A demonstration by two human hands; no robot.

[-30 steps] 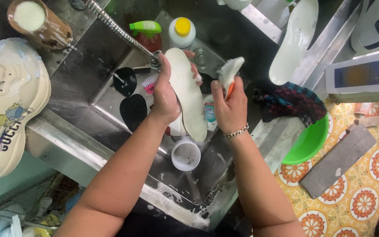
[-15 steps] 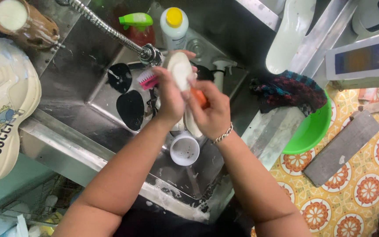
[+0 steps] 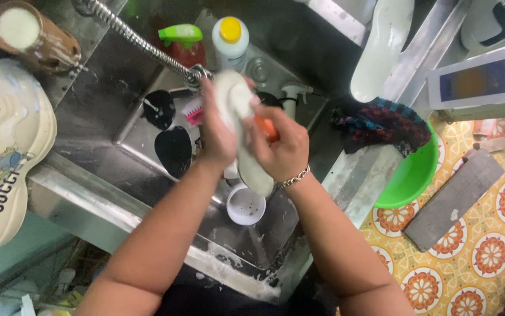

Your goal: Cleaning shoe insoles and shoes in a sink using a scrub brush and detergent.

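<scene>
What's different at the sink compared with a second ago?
The white insole was lying long across the basin; the left hand has turned it more end-on and brought it up under the faucet. The right hand, with its orange-handled brush, has closed in against the insole. The white cup, bottles and green bowl stayed put.

Both bare forearms reach from near edge toward far centre, converging. Left hand raised, fingers curled shut in a grip, back of hand facing camera. Right hand just right of it, touching it, fingers likewise curled closed. Thin metal chain bracelet circles right wrist. Elbows low, spread apart.
</scene>
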